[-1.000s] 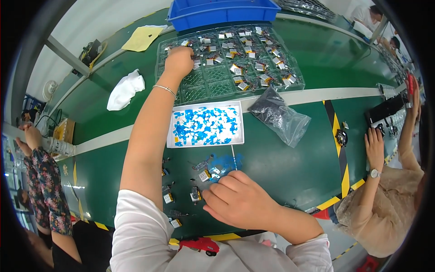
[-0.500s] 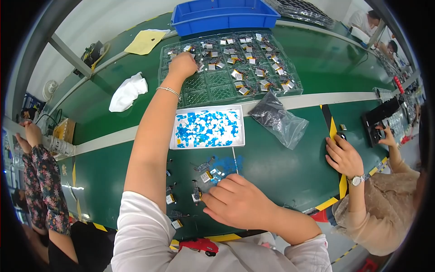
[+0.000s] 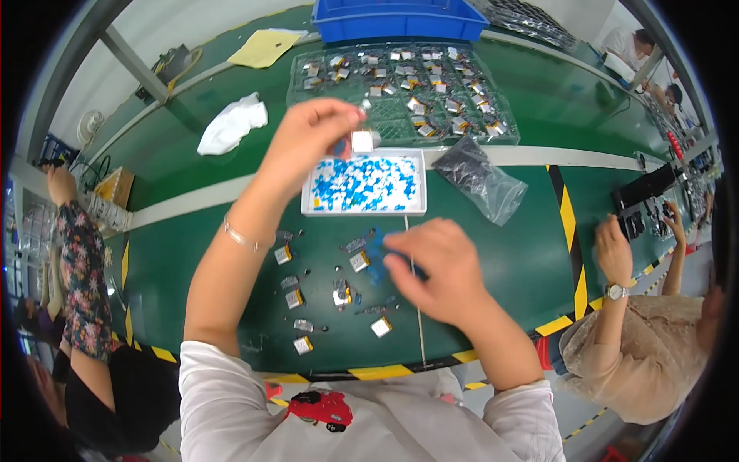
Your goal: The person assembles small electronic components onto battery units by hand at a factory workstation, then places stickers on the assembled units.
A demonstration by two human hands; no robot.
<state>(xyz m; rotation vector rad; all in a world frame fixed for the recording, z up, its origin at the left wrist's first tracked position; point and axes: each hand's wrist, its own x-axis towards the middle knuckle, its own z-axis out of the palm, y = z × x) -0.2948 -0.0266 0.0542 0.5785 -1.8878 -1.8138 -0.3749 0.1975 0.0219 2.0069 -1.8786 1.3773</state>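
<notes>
My left hand (image 3: 317, 137) is closed in a pinch, raised over the near edge of the tray. From its fingertips hangs a small silver battery (image 3: 362, 142); its wires are mostly hidden. Low over the table, my right hand (image 3: 443, 269) has thumb and forefinger apart, with nothing visible between them. It is beside a patch of blue scraps (image 3: 375, 266). Several batteries with small wired boards lie spread on the green table, among them one battery (image 3: 359, 261) near the scraps and another battery (image 3: 381, 327) closer to me.
A clear compartment tray (image 3: 308, 96) holds many wired batteries. In front stands a white box (image 3: 422, 202) of blue and white pieces, with a plastic bag (image 3: 493, 189) of dark parts beside it. A blue bin (image 3: 400, 29) is behind. Co-workers sit on both sides.
My left hand has come back from the tray toward me, and a battery now hangs from it. My right hand has lifted and moved right, thumb spread. The view has shifted.
</notes>
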